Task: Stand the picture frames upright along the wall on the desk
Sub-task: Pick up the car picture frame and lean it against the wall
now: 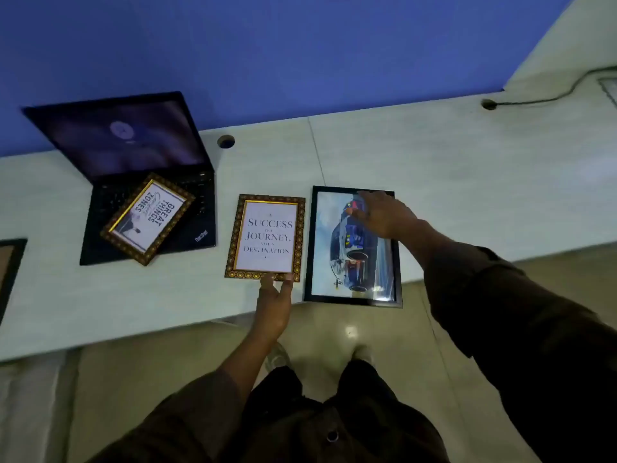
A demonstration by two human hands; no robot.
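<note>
Your left hand (pixel 273 304) is at the near edge of the ornate gold-and-brown patterned frame with the "Success is a Journey" print (pixel 266 237), fingertips (pixel 268 278) touching its bottom border; fingers look extended, not closed around it, so contact only, no real grasp visible. That frame lies flat on the pale grey-green desk (pixel 467 182), near the front edge. Your right hand (pixel 384 213) is spread flat, palm down, on the upper right part of the black-framed car picture (pixel 353 246), open and pressing or resting, not clamped. That black frame also lies flat, just beside the gold one on its right, with its near end overhanging the desk's front edge. A second ornate gold-and-brown frame with the "Great Things" print (pixel 147 218) lies tilted across the keyboard of the open black laptop (pixel 133 175), which sits at the left against the blue wall (pixel 267 45). A dark-framed picture (pixel 10 265) is cut off at the far left edge, lying on the desk; can't tell more. None of the frames is upright at the wall. Two round cable holes in the desk near the wall: one (pixel 226 141) right of the laptop, one (pixel 489 104) far right with a dark cable (pixel 547 99) running out of it. Dark sleeves on both arms.
</note>
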